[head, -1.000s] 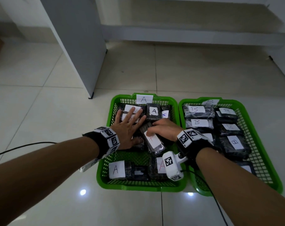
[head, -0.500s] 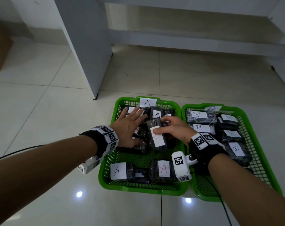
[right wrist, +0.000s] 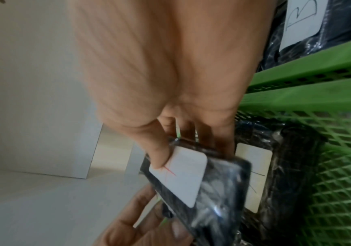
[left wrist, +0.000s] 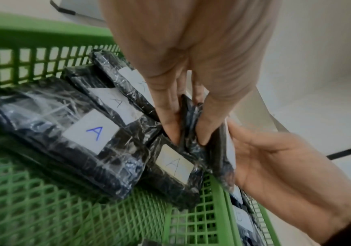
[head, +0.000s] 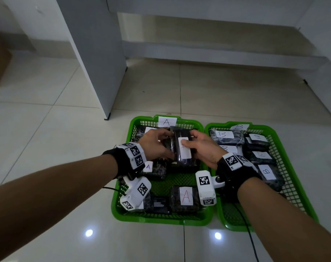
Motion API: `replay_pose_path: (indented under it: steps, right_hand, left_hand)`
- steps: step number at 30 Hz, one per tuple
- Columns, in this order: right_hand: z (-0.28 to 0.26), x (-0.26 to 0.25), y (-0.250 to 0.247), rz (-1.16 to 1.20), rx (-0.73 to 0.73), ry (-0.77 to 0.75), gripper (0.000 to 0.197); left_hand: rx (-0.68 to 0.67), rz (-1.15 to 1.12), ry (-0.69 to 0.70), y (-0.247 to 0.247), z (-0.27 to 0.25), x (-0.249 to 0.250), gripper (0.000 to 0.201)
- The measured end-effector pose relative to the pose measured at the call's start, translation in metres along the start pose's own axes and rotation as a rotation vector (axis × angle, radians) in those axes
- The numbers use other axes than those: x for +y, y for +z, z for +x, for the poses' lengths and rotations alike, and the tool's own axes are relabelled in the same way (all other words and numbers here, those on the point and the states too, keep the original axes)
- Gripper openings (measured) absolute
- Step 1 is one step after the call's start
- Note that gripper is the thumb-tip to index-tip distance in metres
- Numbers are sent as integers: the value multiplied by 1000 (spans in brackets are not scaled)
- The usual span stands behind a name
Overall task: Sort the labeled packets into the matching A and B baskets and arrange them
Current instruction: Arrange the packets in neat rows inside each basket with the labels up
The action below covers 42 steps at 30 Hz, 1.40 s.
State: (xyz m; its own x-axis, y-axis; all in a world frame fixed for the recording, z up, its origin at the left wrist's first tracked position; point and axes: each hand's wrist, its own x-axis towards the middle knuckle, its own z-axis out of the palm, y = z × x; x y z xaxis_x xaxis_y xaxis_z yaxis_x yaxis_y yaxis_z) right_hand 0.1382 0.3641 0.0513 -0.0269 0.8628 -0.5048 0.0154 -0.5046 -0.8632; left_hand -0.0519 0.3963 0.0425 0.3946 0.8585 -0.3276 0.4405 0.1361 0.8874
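Two green baskets sit side by side on the floor: the A basket (head: 160, 220) on the left and the B basket (head: 234, 226) on the right. Over the back of the A basket my right hand (head: 191, 140) grips a black packet (head: 183, 159). Its thumb lies on the white label with a red A (right wrist: 183, 176), and the fingers are behind the packet. My left hand (head: 166, 146) is just to the left, pinching the edge of a thin black packet (left wrist: 183, 116) that stands upright beside the held one. Other A packets (left wrist: 90, 133) lie flat below.
More A packets (head: 185, 198) lie at the front of the A basket, with bare mesh in the middle. B packets (head: 225, 136) fill the B basket. A grey panel (head: 96, 53) stands behind on the left. A black cable (head: 249, 233) trails from my right wrist.
My left hand has left its flat rest on the packets and now pinches one. My right hand has swung the red A packet from slanted to lengthwise, further back in the basket.
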Motion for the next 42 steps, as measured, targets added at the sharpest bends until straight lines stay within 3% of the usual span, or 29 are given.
replay_pose_path:
  steps: [5, 10, 12, 15, 19, 22, 25, 27, 29, 36, 42]
  right_hand:
    - [0, -5, -4, 101, 64, -66, 29]
    - [4, -5, 2, 1, 175, -133, 35]
    - [6, -6, 2, -198, 221, -159, 40]
    - [12, 2, 5, -646, 161, -215, 37]
    - [19, 21, 18, -879, 65, -263, 19]
    - [21, 29, 18, -1059, 101, -388, 12]
    - [17, 28, 14, -1135, 126, -476, 29]
    - [11, 25, 11, -1207, 54, -449, 54]
    - [8, 24, 9, -1312, -26, -412, 65]
    - [9, 28, 7, -1476, -29, -478, 46]
    - [9, 30, 5, -1473, -42, -476, 62]
  left_hand:
    - [62, -204, -91, -14, 0, 8, 65]
    - [111, -165, -113, -25, 3, 7, 58]
    - [151, -123, -134, -30, 4, 5, 56]
    - [227, -105, -166, -44, 3, -3, 55]
    - [298, -151, -222, -57, 2, -13, 52]
    - [304, -174, -232, -57, 0, -15, 50]
    - [285, -183, -230, -54, -1, -12, 50]
    - [274, -178, -223, -52, 0, -10, 54]
    - [268, -174, -217, -50, 1, -8, 56]
    - [249, -135, -225, -45, 0, -9, 54]
    - [251, -162, -252, -47, 0, -17, 57]
